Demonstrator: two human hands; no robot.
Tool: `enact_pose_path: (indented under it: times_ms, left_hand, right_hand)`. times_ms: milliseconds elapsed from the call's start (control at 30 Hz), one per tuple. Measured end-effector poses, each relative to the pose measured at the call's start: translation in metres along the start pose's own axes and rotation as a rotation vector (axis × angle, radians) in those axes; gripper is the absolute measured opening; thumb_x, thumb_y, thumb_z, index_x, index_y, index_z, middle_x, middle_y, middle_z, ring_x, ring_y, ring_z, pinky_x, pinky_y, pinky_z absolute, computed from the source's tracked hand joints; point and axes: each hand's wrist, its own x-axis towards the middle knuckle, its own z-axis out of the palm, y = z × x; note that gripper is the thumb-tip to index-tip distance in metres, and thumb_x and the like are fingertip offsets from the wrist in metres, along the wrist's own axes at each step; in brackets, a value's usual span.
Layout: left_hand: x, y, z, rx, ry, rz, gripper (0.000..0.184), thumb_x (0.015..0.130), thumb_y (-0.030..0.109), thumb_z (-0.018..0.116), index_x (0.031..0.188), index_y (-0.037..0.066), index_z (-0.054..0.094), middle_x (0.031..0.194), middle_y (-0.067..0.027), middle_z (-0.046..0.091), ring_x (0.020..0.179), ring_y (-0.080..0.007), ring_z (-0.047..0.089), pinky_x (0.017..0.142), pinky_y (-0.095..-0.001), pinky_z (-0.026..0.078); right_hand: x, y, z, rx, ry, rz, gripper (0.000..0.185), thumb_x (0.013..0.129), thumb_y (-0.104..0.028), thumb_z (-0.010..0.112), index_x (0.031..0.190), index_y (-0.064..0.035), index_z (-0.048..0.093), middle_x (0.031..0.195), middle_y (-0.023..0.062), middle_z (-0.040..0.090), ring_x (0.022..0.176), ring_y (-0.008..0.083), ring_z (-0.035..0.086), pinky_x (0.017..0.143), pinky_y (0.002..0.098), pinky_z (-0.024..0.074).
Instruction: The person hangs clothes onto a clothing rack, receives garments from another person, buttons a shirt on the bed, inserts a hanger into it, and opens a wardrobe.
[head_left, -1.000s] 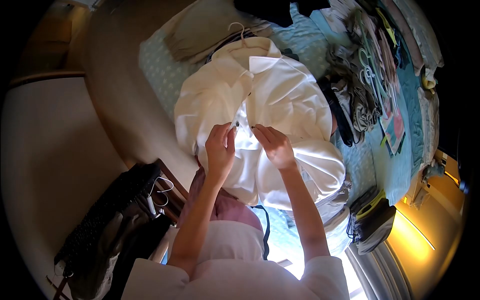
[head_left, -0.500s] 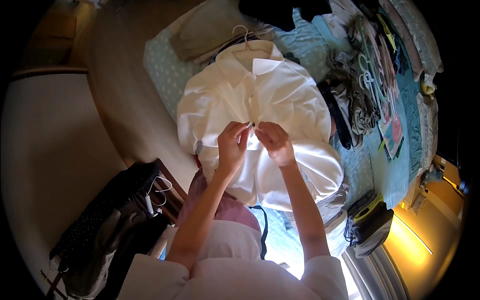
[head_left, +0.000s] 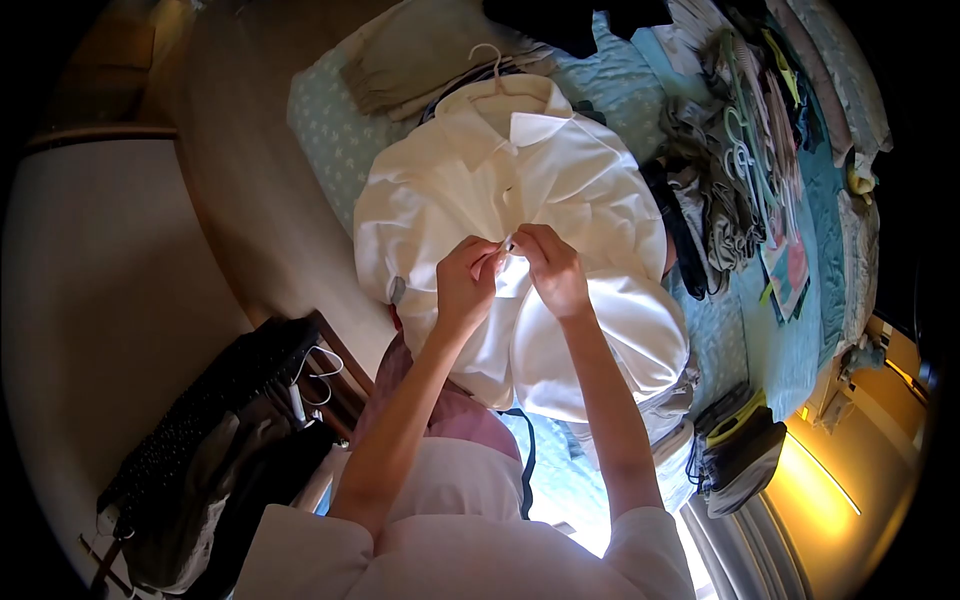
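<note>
A white collared shirt lies spread over the bed, front side up, with a pale hanger in its collar. My left hand pinches one front edge of the shirt near the middle of its opening. Right beside it, my right hand pinches the other front edge, and the fingertips nearly touch. A small dark button shows between the fingertips. Whether it is in a buttonhole cannot be made out.
Folded beige clothes lie beyond the shirt on the patterned bedding. Hangers and crumpled clothes are at the right. Dark clothes hang at the lower left. A folded dark pile sits at the lower right.
My hands were apart, each at a front edge of the shirt. The left hand has moved right, and the two edges now meet between the fingertips.
</note>
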Motion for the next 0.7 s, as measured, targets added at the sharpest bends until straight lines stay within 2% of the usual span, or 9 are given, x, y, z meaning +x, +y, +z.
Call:
enact_pose_path:
  times_ms: [33, 267, 367, 433, 467, 567, 633, 667, 700]
  left_hand:
    - [0.001, -0.001, 0.0, -0.001, -0.001, 0.015, 0.008, 0.084, -0.007, 0.054, 0.088, -0.008, 0.062, 0.079, -0.006, 0.057, 0.068, -0.0099, 0.053, 0.061, -0.0213, 0.043]
    - [0.004, -0.008, -0.006, 0.085, -0.057, 0.072, 0.009, 0.083, -0.01, 0.055, 0.09, -0.007, 0.061, 0.08, -0.0069, 0.057, 0.07, -0.0107, 0.054, 0.062, -0.0212, 0.044]
    - [-0.01, -0.012, -0.005, -0.005, -0.056, 0.041, 0.018, 0.077, -0.006, 0.062, 0.095, -0.005, 0.062, 0.08, -0.0116, 0.059, 0.068, -0.0174, 0.058, 0.064, -0.0255, 0.047]
    - [-0.03, -0.01, -0.01, 0.254, -0.038, 0.106, 0.03, 0.076, 0.001, 0.07, 0.104, -0.002, 0.061, 0.082, -0.0124, 0.059, 0.072, -0.0204, 0.059, 0.068, -0.0292, 0.048]
    - [-0.031, -0.018, -0.01, 0.228, -0.051, 0.106, 0.036, 0.074, 0.007, 0.074, 0.106, 0.0, 0.059, 0.083, -0.0132, 0.06, 0.074, -0.0233, 0.06, 0.07, -0.0324, 0.048]
    - [-0.066, -0.049, -0.024, 0.446, -0.038, 0.091, 0.024, 0.077, 0.01, 0.072, 0.095, 0.001, 0.06, 0.08, -0.0135, 0.059, 0.069, -0.026, 0.058, 0.063, -0.0333, 0.046]
    - [-0.078, -0.069, -0.034, 0.413, -0.031, 0.13, 0.021, 0.078, 0.009, 0.071, 0.093, 0.0, 0.06, 0.079, -0.0133, 0.059, 0.067, -0.0254, 0.058, 0.061, -0.0325, 0.046]
    - [-0.08, -0.076, -0.039, 0.384, -0.005, 0.162, 0.019, 0.079, 0.009, 0.07, 0.092, 0.0, 0.06, 0.078, -0.0132, 0.059, 0.065, -0.0247, 0.057, 0.06, -0.0318, 0.045]
    - [-0.086, -0.069, -0.048, 0.378, -0.008, 0.156, 0.019, 0.079, 0.009, 0.07, 0.092, 0.0, 0.06, 0.078, -0.0132, 0.059, 0.065, -0.0247, 0.057, 0.06, -0.0318, 0.045]
  right_hand:
    - [0.0, 0.001, 0.001, 0.0, -0.001, 0.0, 0.025, 0.065, -0.001, 0.061, 0.089, -0.0023, 0.055, 0.092, 0.0095, 0.059, 0.083, 0.0249, 0.061, 0.066, 0.0332, 0.0525]
    - [-0.008, 0.002, 0.013, 0.025, -0.071, 0.059, 0.023, 0.066, 0.0, 0.061, 0.087, -0.0028, 0.053, 0.092, 0.0089, 0.058, 0.077, 0.0248, 0.06, 0.062, 0.0346, 0.0526]
    - [-0.009, 0.004, 0.001, -0.014, -0.033, 0.111, 0.025, 0.065, -0.003, 0.064, 0.088, -0.0053, 0.053, 0.09, 0.0083, 0.058, 0.076, 0.0244, 0.06, 0.063, 0.0365, 0.0524]
    - [-0.023, 0.004, -0.014, -0.052, -0.004, 0.172, 0.027, 0.066, -0.006, 0.066, 0.089, -0.0069, 0.054, 0.088, 0.0077, 0.059, 0.076, 0.024, 0.06, 0.064, 0.0373, 0.0521]
    - [-0.036, 0.011, -0.022, -0.103, -0.137, 0.26, 0.027, 0.067, -0.008, 0.069, 0.091, -0.009, 0.056, 0.084, 0.0052, 0.06, 0.075, 0.0236, 0.061, 0.065, 0.0359, 0.0513]
    - [-0.067, 0.015, -0.045, -0.269, -0.445, 0.413, 0.033, 0.066, -0.018, 0.074, 0.096, -0.0129, 0.06, 0.075, 0.0006, 0.062, 0.078, 0.0218, 0.062, 0.069, 0.0366, 0.0481]
    - [-0.124, 0.033, -0.057, -0.53, -0.563, 0.478, 0.033, 0.065, -0.02, 0.075, 0.094, -0.0132, 0.06, 0.076, 0.0009, 0.063, 0.08, 0.0213, 0.061, 0.071, 0.0408, 0.0467]
    - [-0.124, 0.031, -0.06, -0.5, -0.566, 0.472, 0.029, 0.066, -0.012, 0.072, 0.092, -0.0108, 0.06, 0.078, 0.0029, 0.062, 0.078, 0.0238, 0.06, 0.072, 0.0455, 0.0465]
    - [-0.128, 0.016, -0.068, -0.504, -0.574, 0.476, 0.029, 0.066, -0.012, 0.072, 0.092, -0.0108, 0.06, 0.078, 0.0029, 0.062, 0.078, 0.0237, 0.06, 0.072, 0.0455, 0.0465]
